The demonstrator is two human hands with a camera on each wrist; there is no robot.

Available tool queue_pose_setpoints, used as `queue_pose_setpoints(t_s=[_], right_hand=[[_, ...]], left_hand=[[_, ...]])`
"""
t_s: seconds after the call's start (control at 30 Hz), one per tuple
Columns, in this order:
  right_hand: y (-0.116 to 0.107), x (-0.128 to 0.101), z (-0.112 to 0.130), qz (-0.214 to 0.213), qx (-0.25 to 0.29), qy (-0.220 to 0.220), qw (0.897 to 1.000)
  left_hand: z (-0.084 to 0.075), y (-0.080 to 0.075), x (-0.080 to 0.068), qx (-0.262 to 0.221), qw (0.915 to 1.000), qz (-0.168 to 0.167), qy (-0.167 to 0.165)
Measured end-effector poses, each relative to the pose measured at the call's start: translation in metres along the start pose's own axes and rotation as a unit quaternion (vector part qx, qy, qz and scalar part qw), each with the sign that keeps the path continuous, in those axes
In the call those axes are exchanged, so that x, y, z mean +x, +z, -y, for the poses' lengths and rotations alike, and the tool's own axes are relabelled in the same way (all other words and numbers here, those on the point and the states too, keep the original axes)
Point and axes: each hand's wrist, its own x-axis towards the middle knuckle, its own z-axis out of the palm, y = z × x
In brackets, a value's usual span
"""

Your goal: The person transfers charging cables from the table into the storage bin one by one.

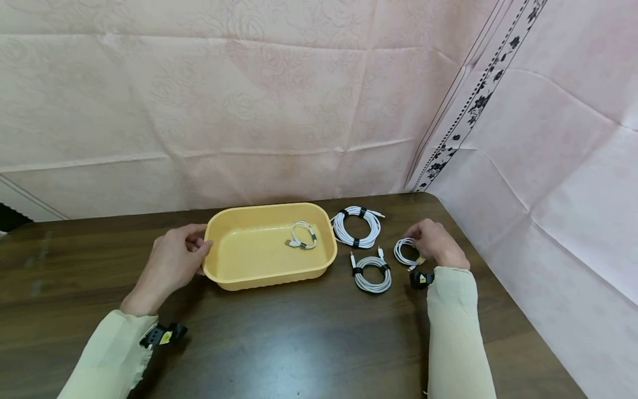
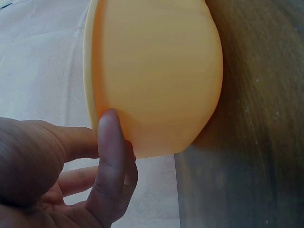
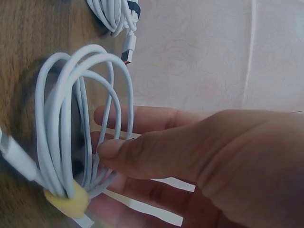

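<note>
Head: left hand (image 1: 171, 257) pinches yellow tray (image 1: 249, 255) by left rim. Small cable (image 1: 297, 242) inside tray, toward right end. Large coil (image 1: 375, 227) just right of tray; medium coil (image 1: 374, 288) nearer viewer. Farthest right of tray, right hand (image 1: 438, 244) grasps yellow-tied coil (image 1: 398, 254).

Left wrist: fingers (image 2: 111, 142) on tray's outer wall.

Right wrist: thumb (image 3: 147, 154) pins yellow-tied coil's strands against fingers.

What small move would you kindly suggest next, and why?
I'd probably lift the yellow-banded white cable toward the yellow tray: the right hand pinches its coil, the left hand holds the tray, and a white USB cable lies inside.
</note>
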Motion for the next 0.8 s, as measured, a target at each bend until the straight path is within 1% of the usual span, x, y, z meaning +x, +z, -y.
queue_pose_setpoints(t_s=[0.3, 0.5, 0.8], right_hand=[[-0.0001, -0.0008, -0.0006, -0.007, -0.004, -0.008, 1.0], [0.0004, -0.0016, 0.0006, -0.004, 0.0, -0.002, 1.0], [-0.0011, -0.0026, 0.0025, -0.004, 0.001, -0.005, 1.0]], left_hand=[[0.0003, -0.0001, 0.0004, -0.003, 1.0, 0.001, 0.002], [0.0005, -0.0001, 0.0002, -0.002, 1.0, 0.0, 0.0], [0.0004, 0.0002, 0.0004, 0.002, 1.0, -0.002, 0.002]])
